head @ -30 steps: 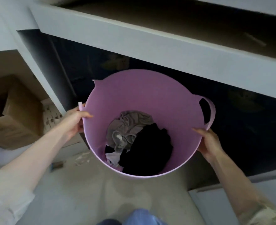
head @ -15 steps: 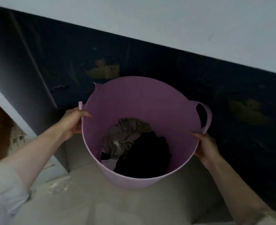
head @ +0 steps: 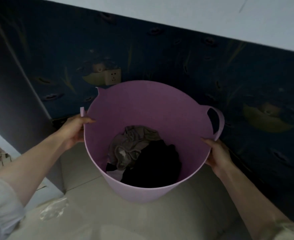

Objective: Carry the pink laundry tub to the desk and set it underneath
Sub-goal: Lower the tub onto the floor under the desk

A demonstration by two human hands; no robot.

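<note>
Two hands (head: 73, 130) (head: 217, 153), seemingly gripping tub (head: 142, 108)

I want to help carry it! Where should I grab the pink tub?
Grab the pink tub by its rim, one hand each side, like the left hand and right hand do. Its right side has a loop handle; the left handle looks broken.

Tub (head: 142, 104) sits centre, under the surface (head: 194, 19) edge that runs across the top. Left hand (head: 73, 130) on tub's left rim, right hand (head: 217, 155) on right rim just below the handle (head: 219, 122). Clothes (head: 142, 153) in the tub bottom. Wall socket (head: 112, 77) behind the tub, upper left. Plastic wrap (head: 53, 208) on the floor (head: 142, 222), lower left.
</note>
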